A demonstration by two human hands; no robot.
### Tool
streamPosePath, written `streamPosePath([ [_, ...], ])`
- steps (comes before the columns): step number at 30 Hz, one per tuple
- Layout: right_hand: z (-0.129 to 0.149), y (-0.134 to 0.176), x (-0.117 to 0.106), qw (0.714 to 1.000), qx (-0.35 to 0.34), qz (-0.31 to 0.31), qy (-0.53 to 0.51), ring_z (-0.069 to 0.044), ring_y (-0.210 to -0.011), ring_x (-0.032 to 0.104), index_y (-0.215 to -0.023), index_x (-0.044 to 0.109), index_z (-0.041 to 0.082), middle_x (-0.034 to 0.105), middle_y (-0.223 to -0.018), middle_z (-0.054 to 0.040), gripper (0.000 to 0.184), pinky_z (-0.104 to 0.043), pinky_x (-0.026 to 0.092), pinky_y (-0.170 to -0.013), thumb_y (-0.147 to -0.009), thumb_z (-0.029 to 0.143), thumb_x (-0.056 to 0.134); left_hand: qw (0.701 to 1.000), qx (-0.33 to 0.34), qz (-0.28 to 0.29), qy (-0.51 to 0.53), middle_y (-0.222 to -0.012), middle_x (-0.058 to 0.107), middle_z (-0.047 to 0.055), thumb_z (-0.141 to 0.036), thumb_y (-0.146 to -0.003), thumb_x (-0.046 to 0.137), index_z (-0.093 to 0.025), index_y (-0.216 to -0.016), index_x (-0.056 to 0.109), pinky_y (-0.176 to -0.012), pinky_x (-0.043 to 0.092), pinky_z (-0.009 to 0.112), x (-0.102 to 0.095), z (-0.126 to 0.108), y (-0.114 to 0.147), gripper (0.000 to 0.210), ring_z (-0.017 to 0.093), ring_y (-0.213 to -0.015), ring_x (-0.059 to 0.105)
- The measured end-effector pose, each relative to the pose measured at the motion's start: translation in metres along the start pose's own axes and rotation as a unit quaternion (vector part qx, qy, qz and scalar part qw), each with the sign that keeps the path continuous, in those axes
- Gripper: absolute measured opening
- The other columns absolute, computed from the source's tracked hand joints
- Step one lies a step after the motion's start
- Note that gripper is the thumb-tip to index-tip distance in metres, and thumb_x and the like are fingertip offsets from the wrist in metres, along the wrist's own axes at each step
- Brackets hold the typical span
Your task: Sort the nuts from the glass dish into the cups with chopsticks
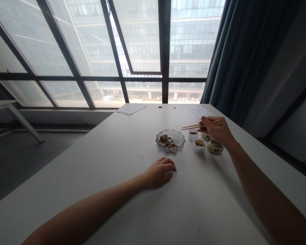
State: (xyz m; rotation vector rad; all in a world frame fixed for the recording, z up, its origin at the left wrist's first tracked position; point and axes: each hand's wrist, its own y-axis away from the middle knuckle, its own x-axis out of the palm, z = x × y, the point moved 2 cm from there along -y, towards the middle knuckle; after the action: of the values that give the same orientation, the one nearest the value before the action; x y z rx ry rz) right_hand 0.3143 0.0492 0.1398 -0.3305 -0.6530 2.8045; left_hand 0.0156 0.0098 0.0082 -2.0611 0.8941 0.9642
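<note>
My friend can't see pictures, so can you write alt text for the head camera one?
A person's right hand holds wooden chopsticks near a glass bowl of brown bits on a white table. Two small tubs and two pots stand right of the bowl; the left hand rests nearer the camera.

One head-worn camera looks forward and down along the white table (104,153) — from its near end, the left hand (160,173) and right hand (216,130) fairly close — toward windows (142,37) beyond the far edge
</note>
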Motion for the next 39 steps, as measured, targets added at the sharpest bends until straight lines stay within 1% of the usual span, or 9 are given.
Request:
streamPosePath([
  [2,0.0,0.003,0.006,0.999,0.0,0.037,0.001,-0.025,-0.061,0.08,-0.076,0.077,0.015,0.079,-0.073,-0.0109,0.063,-0.031,0.069,-0.057,-0.074,0.078,0.081,1.0,0.001,-0.001,0.001,-0.123,0.069,0.007,-0.016,-0.095,0.065,-0.025,-0.116,0.071,-0.11,0.049,0.038,0.001,0.001,0.0,0.025,0.026,-0.119,0.061],
  [4,-0.004,0.006,0.013,0.997,0.022,0.073,-0.004,-0.026,-0.062,0.08,-0.076,0.077,0.015,0.079,-0.073,-0.0115,0.062,-0.032,0.069,-0.057,-0.074,0.078,0.082,1.0,0.002,-0.001,0.001,-0.123,0.069,0.007,-0.016,-0.095,0.065,-0.026,-0.116,0.071,-0.111,0.049,0.038,0.001,0.001,0.0,0.025,0.025,-0.119,0.061],
  [8,-0.018,0.01,0.029,0.991,0.088,0.098,-0.024,-0.025,-0.056,0.078,-0.074,0.077,0.015,0.079,-0.071,-0.0114,0.063,-0.03,0.067,-0.051,-0.068,0.077,0.086,1.0,0.004,-0.001,0.001,-0.123,0.069,0.007,-0.016,-0.095,0.065,-0.026,-0.117,0.071,-0.111,0.048,0.038,0.001,0.002,0.0,0.024,0.026,-0.118,0.06],
  [12,-0.031,0.013,0.04,0.986,0.096,0.133,-0.004,-0.025,-0.057,0.079,-0.075,0.076,0.016,0.078,-0.07,-0.0101,0.057,-0.027,0.065,-0.049,-0.073,0.071,0.087,1.0,0.007,0.001,0.002,-0.124,0.069,0.007,-0.017,-0.095,0.065,-0.025,-0.117,0.072,-0.111,0.049,0.039,0.001,0.001,0.0,0.024,0.026,-0.118,0.06],
  [18,-0.038,0.01,0.037,0.991,0.076,0.114,0.004,-0.025,-0.064,0.081,-0.077,0.075,0.017,0.079,-0.072,-0.008,0.057,-0.026,0.066,-0.055,-0.075,0.073,0.084,1.0,0.007,0.002,0.003,-0.123,0.069,0.008,-0.017,-0.095,0.064,-0.025,-0.116,0.072,-0.109,0.049,0.039,0.001,0.0,-0.001,0.024,0.026,-0.117,0.061],
  [24,-0.041,0.007,0.033,0.993,0.073,0.089,0.017,-0.025,-0.058,0.079,-0.08,0.075,0.016,0.078,-0.072,-0.0097,0.062,-0.027,0.063,-0.047,-0.078,0.078,0.078,1.0,0.007,0.003,0.002,-0.124,0.069,0.008,-0.019,-0.096,0.064,-0.025,-0.117,0.071,-0.111,0.049,0.04,0.002,0.002,0.0,0.023,0.026,-0.118,0.061],
  [28,-0.043,0.01,0.038,0.992,0.07,0.106,0.023,-0.024,-0.06,0.08,-0.077,0.075,0.017,0.079,-0.07,-0.0087,0.06,-0.026,0.065,-0.051,-0.079,0.077,0.077,1.0,0.006,0.002,0.0,-0.124,0.069,0.008,-0.017,-0.095,0.065,-0.025,-0.117,0.071,-0.111,0.049,0.04,0.001,0.002,0.0,0.024,0.026,-0.118,0.061],
  [33,-0.04,0.012,0.043,0.988,0.062,0.139,0.03,-0.025,-0.063,0.08,-0.076,0.075,0.018,0.078,-0.067,-0.0084,0.058,-0.023,0.06,-0.045,-0.08,0.075,0.078,1.0,0.006,0.003,-0.002,-0.123,0.069,0.008,-0.017,-0.095,0.065,-0.025,-0.117,0.071,-0.111,0.049,0.04,0.001,0.002,0.0,0.024,0.026,-0.118,0.061],
  [39,-0.039,0.014,0.045,0.985,0.054,0.162,0.032,-0.024,-0.064,0.08,-0.074,0.076,0.018,0.08,-0.073,-0.0091,0.055,-0.029,0.066,-0.059,-0.08,0.072,0.081,1.0,0.005,0.001,-0.002,-0.124,0.069,0.008,-0.018,-0.096,0.065,-0.026,-0.117,0.072,-0.111,0.049,0.04,0.001,0.002,0.0,0.024,0.027,-0.119,0.061],
])
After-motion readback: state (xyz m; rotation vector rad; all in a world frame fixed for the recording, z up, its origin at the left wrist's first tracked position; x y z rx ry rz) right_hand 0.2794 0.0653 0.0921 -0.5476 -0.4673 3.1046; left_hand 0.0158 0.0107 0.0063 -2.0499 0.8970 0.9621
